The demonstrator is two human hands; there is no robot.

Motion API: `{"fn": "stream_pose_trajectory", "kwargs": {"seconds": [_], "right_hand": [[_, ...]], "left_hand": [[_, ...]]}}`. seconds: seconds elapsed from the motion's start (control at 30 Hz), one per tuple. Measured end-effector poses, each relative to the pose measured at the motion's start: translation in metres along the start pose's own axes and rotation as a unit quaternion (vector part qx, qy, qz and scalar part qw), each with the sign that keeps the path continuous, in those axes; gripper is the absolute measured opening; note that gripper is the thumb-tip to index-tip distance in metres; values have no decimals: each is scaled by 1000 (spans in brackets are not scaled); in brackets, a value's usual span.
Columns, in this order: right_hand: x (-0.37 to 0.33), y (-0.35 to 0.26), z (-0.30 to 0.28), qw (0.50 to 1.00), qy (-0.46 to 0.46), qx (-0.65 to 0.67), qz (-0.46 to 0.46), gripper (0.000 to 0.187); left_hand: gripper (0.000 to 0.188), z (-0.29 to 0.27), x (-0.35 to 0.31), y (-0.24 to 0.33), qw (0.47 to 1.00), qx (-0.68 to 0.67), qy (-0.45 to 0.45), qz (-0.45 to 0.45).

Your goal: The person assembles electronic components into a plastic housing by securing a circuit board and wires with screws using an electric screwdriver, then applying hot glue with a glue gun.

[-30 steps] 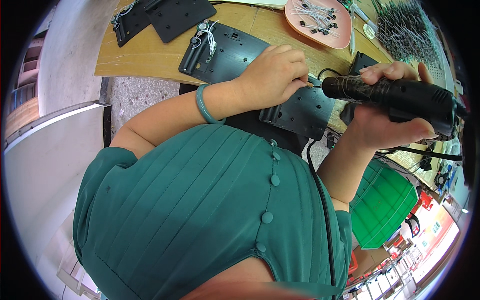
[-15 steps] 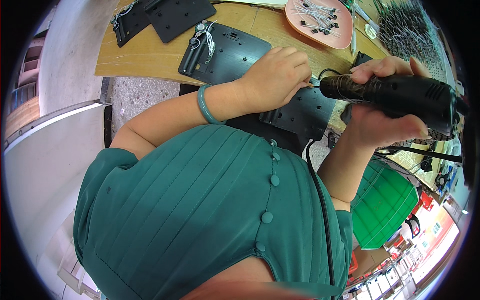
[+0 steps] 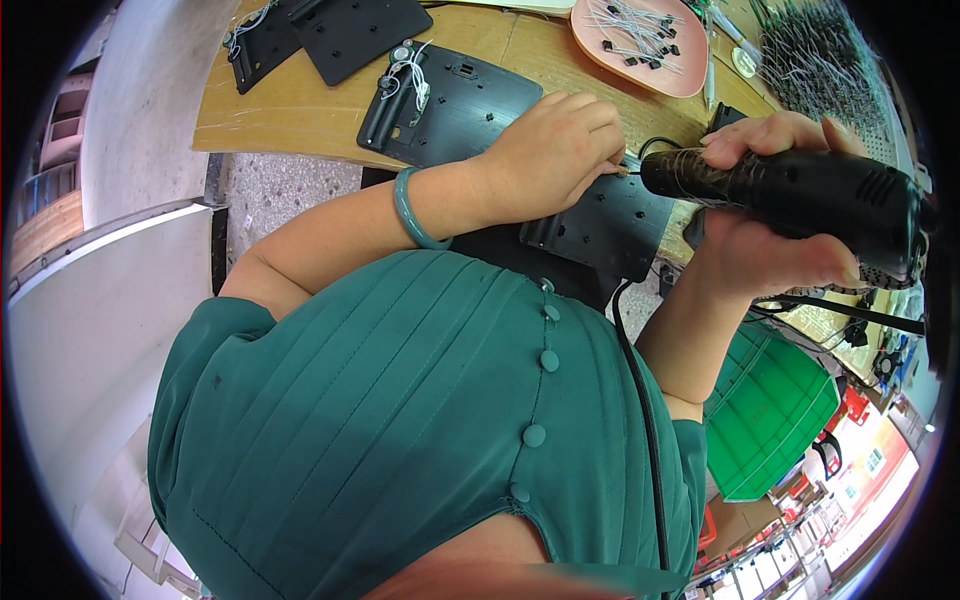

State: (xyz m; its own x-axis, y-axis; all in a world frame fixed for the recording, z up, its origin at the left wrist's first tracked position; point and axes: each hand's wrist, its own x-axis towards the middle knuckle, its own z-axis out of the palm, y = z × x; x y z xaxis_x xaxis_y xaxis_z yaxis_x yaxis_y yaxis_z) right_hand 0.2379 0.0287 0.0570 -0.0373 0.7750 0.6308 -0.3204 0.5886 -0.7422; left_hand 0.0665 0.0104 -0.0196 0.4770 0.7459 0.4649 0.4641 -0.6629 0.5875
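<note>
My right hand is wrapped round a black electric screwdriver, its bit pointing left. Thumb and fingers of my left hand pinch a small brass-coloured piece at the tip of the bit; its exact kind is too small to tell. Below these fingertips lies a black plastic panel with small posts and holes, partly hidden by the left hand. Left of it, a second black panel carries a small round part with a bundle of white wires.
More black panels lie at the far left of the brown worktable. A pink tray holds several black-ended white leads. Many wired parts stand at the far right. A green crate is below the table's right side; a black cable hangs before my body.
</note>
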Motion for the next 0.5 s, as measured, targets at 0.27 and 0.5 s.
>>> {"fn": "stream_pose_trajectory", "kwargs": {"seconds": [0.27,0.5], "right_hand": [[2,-13,8,987,30,-146,54,100],[2,-3,-1,1000,-14,-25,-1,101]], "left_hand": [[10,0,1,1,1000,-6,0,1],[10,0,1,1,1000,-7,1,2]]}}
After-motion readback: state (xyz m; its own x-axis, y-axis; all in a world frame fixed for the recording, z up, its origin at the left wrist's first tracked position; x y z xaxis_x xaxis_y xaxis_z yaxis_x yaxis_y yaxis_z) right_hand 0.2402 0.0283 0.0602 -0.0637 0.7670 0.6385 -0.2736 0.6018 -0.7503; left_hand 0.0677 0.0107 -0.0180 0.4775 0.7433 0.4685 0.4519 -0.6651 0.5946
